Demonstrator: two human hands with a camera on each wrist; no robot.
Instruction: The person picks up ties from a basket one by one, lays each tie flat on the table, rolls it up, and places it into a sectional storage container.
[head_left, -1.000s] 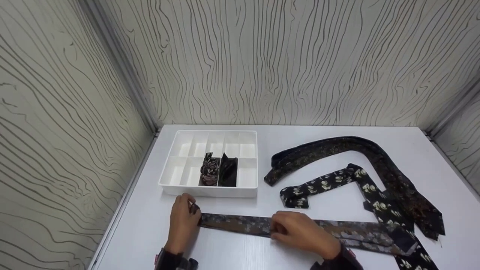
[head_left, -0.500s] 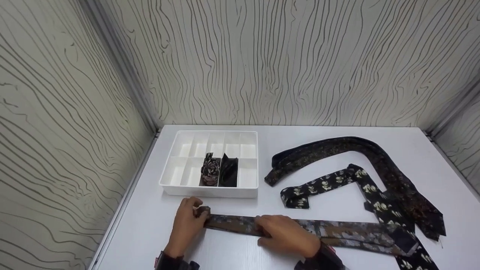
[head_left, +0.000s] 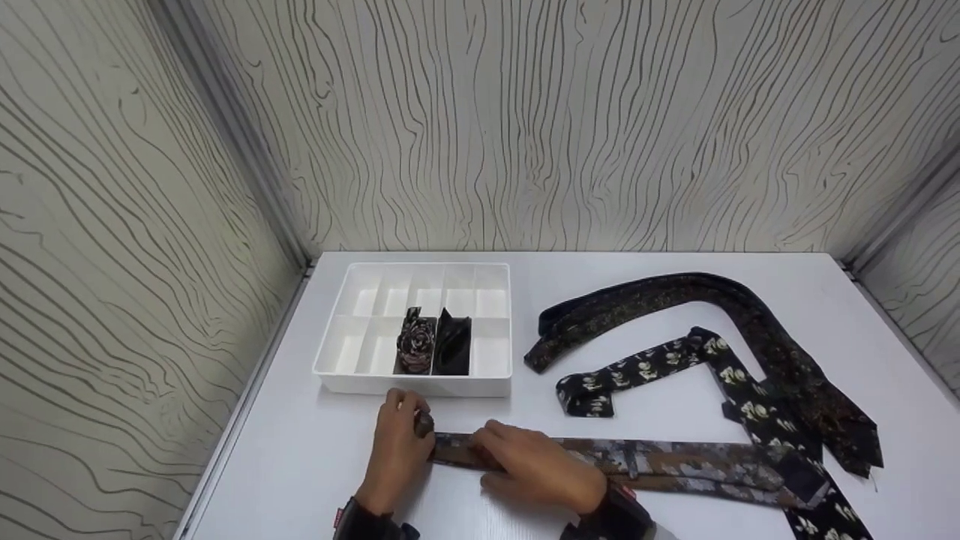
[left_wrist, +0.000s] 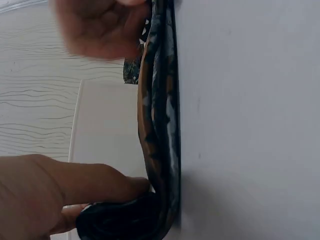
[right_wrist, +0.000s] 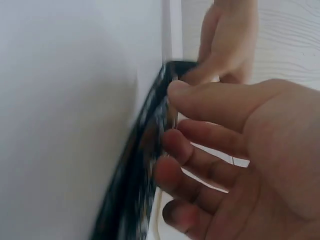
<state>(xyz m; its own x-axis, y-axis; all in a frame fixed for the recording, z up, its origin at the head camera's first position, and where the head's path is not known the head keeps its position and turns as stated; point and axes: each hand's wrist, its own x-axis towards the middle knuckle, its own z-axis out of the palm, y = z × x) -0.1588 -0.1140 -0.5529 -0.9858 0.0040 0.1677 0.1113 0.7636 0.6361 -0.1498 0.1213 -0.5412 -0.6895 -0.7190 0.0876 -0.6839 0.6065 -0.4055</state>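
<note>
A brown, grey and dark patterned necktie [head_left: 675, 455] lies stretched across the front of the table. Its left end is wound into a roll [left_wrist: 117, 220], which my left hand [head_left: 400, 450] grips between thumb and fingers. Farther right along the strip, my right hand [head_left: 536, 469] holds the tie's edges with bent fingers. In the right wrist view its thumb [right_wrist: 205, 100] lies against the tie's upper edge. The left fingers partly hide the roll in the head view.
Behind my hands stands a white compartment box [head_left: 420, 385]. Two of its front compartments hold a rolled patterned tie [head_left: 416, 346] and a folded black tie [head_left: 455, 349]. A floral black tie [head_left: 649, 365] and a dark speckled tie [head_left: 757, 330] lie at right, overlapping near the front.
My left hand has moved right with the roll as more of the tie is wound up. The right hand has slid left along the strip, closer to the left hand.
</note>
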